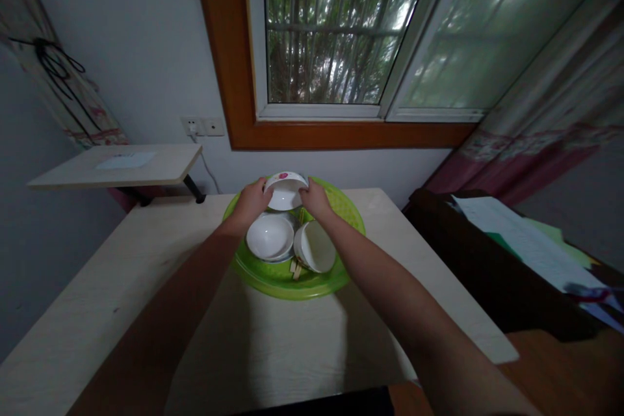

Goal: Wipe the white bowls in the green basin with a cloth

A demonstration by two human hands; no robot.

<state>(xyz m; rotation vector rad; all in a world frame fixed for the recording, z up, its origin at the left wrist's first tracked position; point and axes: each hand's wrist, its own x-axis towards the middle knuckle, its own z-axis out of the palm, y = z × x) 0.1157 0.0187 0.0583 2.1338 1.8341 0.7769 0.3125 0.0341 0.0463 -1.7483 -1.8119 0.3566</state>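
A round green basin (253,276) sits on the pale table (121,286) under the window. Both my hands hold a white bowl with a pink mark (285,191) at the basin's far side, tilted toward me. My left hand (250,203) grips its left rim and my right hand (315,199) grips its right rim, fingers closed on it. Below it in the basin lie a stack of white bowls (271,236) and another white bowl (316,247) tipped on its side. Wooden chopstick ends (295,268) stick out beneath them.
A small folding shelf (121,166) stands at the left against the wall, with a wall socket (202,126) beside it. A dark cabinet with papers (511,240) borders the table's right side. A curtain (546,136) hangs at right.
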